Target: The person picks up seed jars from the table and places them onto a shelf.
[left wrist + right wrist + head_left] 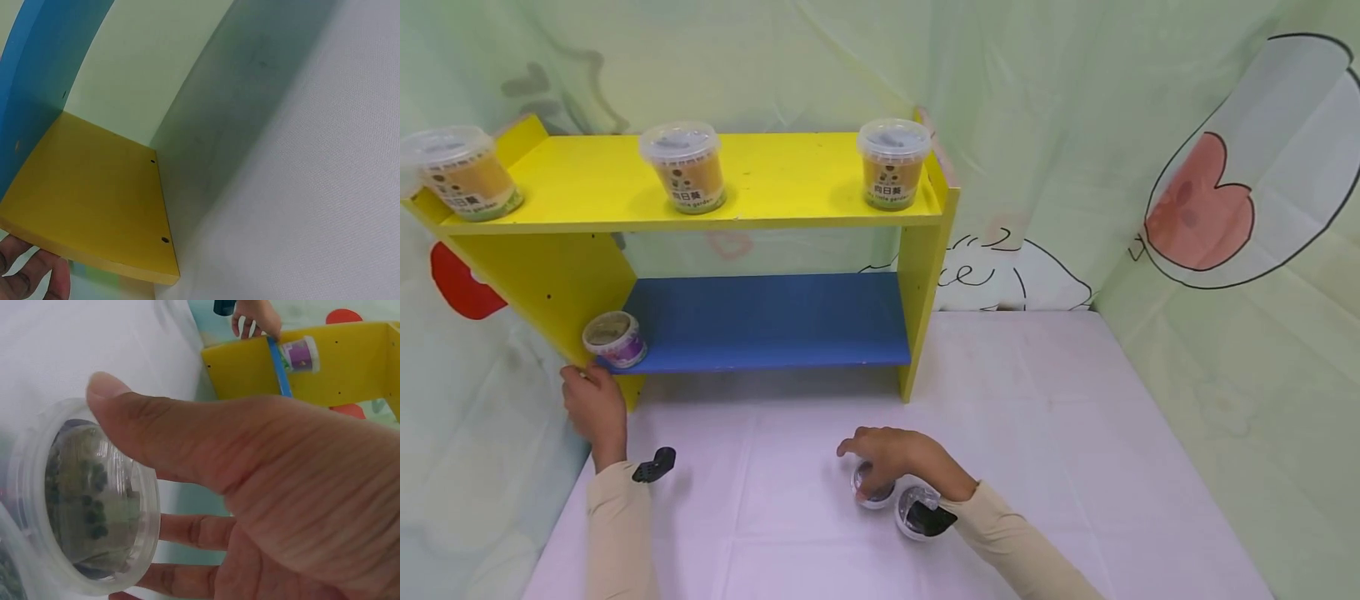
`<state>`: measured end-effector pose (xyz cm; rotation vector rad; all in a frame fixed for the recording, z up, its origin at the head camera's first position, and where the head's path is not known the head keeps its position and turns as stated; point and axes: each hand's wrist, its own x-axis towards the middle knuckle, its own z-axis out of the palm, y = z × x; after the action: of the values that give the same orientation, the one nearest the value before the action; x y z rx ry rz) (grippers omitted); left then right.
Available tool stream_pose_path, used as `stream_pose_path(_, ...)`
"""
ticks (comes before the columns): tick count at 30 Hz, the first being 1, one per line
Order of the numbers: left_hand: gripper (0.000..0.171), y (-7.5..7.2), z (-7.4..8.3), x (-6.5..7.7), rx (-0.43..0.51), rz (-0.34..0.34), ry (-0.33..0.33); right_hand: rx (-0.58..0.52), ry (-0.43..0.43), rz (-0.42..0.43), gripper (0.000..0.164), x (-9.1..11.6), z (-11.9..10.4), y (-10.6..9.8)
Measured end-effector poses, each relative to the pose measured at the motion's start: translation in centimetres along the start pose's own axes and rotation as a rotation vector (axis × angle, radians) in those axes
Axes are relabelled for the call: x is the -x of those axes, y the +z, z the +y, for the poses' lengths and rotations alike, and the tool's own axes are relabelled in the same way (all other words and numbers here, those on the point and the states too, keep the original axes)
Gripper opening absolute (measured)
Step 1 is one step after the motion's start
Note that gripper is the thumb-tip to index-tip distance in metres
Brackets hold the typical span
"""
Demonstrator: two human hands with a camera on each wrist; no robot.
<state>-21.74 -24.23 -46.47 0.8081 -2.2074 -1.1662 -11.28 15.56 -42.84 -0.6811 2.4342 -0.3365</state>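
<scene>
My left hand (595, 408) is at the front edge of the left side panel of a yellow and blue shelf (760, 321), its fingers curled against the yellow wood. Fingers (37, 275) show along that edge in the left wrist view, partly cut off. On the table my right hand (887, 454) arches over a small clear-lidded cup (94, 506), thumb across the lid and the other fingers spread on its far side. A second lidded cup (910, 504) stands beside it, partly covered by the wrist camera.
Three tall lidded cups with orange labels, left (471, 179), middle (688, 175) and right (891, 171), stand on the yellow top board. A short purple-labelled cup (621, 342) sits at the blue board's left end. Printed cloth (1037, 167) hangs behind the pale table (1037, 392).
</scene>
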Motion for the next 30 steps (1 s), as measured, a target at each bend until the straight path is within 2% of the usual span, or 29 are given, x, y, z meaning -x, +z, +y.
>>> stream_pose_path(9,0.052,-0.2,0.1,0.0,-0.011,-0.021,-0.017,0.05,0.078,-0.077,0.069,0.0,-0.7,0.5)
stream_pose_path(17,0.053,-0.2,0.0,0.1,-0.022,-0.021,-0.022,0.146,0.151,-0.128,0.078,0.1,-1.3,0.9)
stream_pose_path(23,0.053,-0.1,-0.4,0.1,-0.026,-0.026,-0.031,0.168,0.176,-0.116,0.083,0.3,-1.4,1.1)
stream_pose_path(30,0.052,0.0,-0.2,-0.4,-0.024,-0.025,-0.019,0.155,0.166,-0.058,0.08,0.7,-0.9,1.0)
